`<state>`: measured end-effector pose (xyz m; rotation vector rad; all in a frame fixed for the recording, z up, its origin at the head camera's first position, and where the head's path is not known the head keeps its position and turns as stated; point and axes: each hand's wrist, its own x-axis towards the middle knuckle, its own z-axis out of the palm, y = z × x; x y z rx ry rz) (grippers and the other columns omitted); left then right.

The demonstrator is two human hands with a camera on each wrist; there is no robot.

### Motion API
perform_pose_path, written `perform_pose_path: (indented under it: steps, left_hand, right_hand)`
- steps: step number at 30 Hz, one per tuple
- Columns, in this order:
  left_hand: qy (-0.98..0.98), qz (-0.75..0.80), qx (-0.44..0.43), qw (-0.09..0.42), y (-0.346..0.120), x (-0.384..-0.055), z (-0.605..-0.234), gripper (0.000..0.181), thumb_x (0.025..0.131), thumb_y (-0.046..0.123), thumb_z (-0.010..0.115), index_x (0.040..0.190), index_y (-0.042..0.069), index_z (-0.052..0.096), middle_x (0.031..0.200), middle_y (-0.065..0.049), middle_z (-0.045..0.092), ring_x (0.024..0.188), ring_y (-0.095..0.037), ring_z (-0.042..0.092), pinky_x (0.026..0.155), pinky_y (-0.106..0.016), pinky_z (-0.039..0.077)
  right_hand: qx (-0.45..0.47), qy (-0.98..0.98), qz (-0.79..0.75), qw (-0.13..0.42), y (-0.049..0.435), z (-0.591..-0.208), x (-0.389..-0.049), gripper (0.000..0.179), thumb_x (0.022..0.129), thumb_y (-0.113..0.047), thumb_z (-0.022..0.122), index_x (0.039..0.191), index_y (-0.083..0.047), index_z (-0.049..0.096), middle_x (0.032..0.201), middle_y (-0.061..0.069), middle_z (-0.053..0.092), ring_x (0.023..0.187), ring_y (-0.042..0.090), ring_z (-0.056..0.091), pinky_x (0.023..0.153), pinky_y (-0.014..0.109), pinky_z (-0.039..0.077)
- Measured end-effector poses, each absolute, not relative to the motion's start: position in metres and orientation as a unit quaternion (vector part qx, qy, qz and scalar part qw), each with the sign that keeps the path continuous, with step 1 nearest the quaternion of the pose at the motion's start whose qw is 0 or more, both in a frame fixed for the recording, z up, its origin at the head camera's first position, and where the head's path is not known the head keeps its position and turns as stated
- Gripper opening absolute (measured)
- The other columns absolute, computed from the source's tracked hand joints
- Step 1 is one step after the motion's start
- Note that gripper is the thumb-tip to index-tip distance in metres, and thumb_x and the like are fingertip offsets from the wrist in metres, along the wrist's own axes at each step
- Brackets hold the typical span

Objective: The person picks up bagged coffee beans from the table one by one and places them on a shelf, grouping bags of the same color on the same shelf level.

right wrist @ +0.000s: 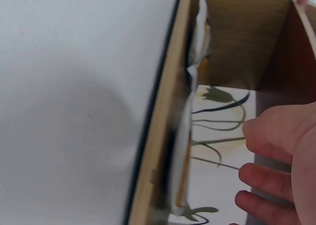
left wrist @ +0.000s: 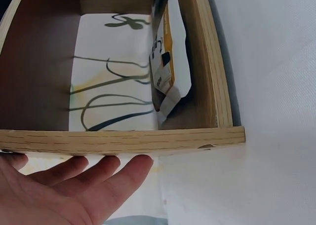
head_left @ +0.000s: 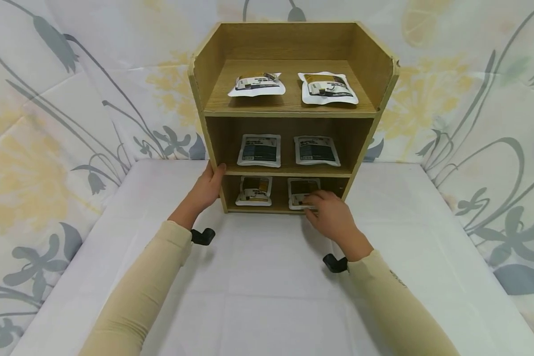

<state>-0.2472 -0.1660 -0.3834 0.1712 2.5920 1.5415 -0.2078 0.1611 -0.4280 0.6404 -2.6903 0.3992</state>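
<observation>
A small wooden shelf unit (head_left: 289, 114) has three levels with packets on each. My left hand (head_left: 208, 187) is at its left side; in the left wrist view its extended fingers (left wrist: 121, 185) lie along the outside of the side panel (left wrist: 123, 140). My right hand (head_left: 333, 217) reaches into the bottom level, in front of the right white-edged packet (head_left: 299, 190) and partly covering it. In the right wrist view the right thumb and fingers (right wrist: 269, 180) are spread, with a gap to the packets (right wrist: 183, 156). Another packet (head_left: 254, 192) lies at the bottom left.
Two dark-labelled packets (head_left: 260, 150) lie on the middle level, and two white and brown packets (head_left: 329, 89) on the top. The unit stands on a white-covered table (head_left: 267, 296) against a floral cloth backdrop (head_left: 71, 89).
</observation>
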Motion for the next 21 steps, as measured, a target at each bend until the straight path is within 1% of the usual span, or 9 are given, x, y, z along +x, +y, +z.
perform_pose_path:
  steps: [4, 10, 12, 17, 21]
  left_hand:
    - [0.864, 0.498, 0.052, 0.057, -0.169, -0.247, -0.383, 0.073, 0.099, 0.062, 0.021, 0.157, 0.025, -0.004, 0.156, -0.018, 0.027, 0.137, -0.041, 0.040, 0.103, -0.058, 0.042]
    - [0.888, 0.454, 0.058, 0.048, -0.175, -0.248, -0.380, 0.076, 0.098, 0.064, 0.021, 0.157, 0.022, -0.001, 0.159, -0.016, 0.023, 0.142, -0.039, 0.032, 0.112, -0.058, 0.031]
    - [0.896, 0.437, 0.058, 0.048, -0.177, -0.248, -0.379, 0.079, 0.097, 0.067, 0.021, 0.157, 0.021, -0.001, 0.160, -0.015, 0.022, 0.144, -0.038, 0.030, 0.113, -0.058, 0.028]
    - [0.914, 0.399, 0.054, 0.047, -0.182, -0.245, -0.375, 0.087, 0.092, 0.075, 0.020, 0.157, 0.021, -0.001, 0.160, -0.014, 0.022, 0.144, -0.038, 0.029, 0.114, -0.059, 0.026]
    - [0.923, 0.380, 0.055, 0.044, -0.187, -0.242, -0.374, 0.090, 0.090, 0.077, 0.020, 0.158, 0.021, 0.000, 0.159, -0.015, 0.024, 0.143, -0.038, 0.032, 0.112, -0.060, 0.029]
  right_hand:
    - [0.230, -0.946, 0.146, 0.178, 0.163, -0.419, -0.204, 0.025, 0.090, -0.023, 0.066, 0.110, -0.009, 0.072, 0.114, 0.012, 0.068, 0.107, 0.034, 0.062, 0.087, 0.047, 0.053]
    - [0.227, -0.944, 0.160, 0.180, 0.168, -0.407, -0.199, 0.026, 0.090, -0.025, 0.064, 0.109, -0.010, 0.072, 0.113, 0.010, 0.069, 0.104, 0.032, 0.064, 0.083, 0.047, 0.054]
    - [0.222, -0.943, 0.171, 0.178, 0.170, -0.401, -0.197, 0.026, 0.091, -0.025, 0.063, 0.110, -0.010, 0.072, 0.112, 0.011, 0.069, 0.101, 0.032, 0.065, 0.079, 0.047, 0.054]
    - [0.205, -0.949, 0.184, 0.155, 0.177, -0.392, -0.194, 0.029, 0.092, -0.028, 0.063, 0.114, -0.010, 0.070, 0.113, 0.012, 0.069, 0.094, 0.031, 0.066, 0.072, 0.047, 0.054]
    - [0.193, -0.955, 0.179, 0.139, 0.185, -0.388, -0.195, 0.031, 0.093, -0.030, 0.062, 0.115, -0.010, 0.070, 0.115, 0.012, 0.068, 0.097, 0.031, 0.066, 0.074, 0.048, 0.054]
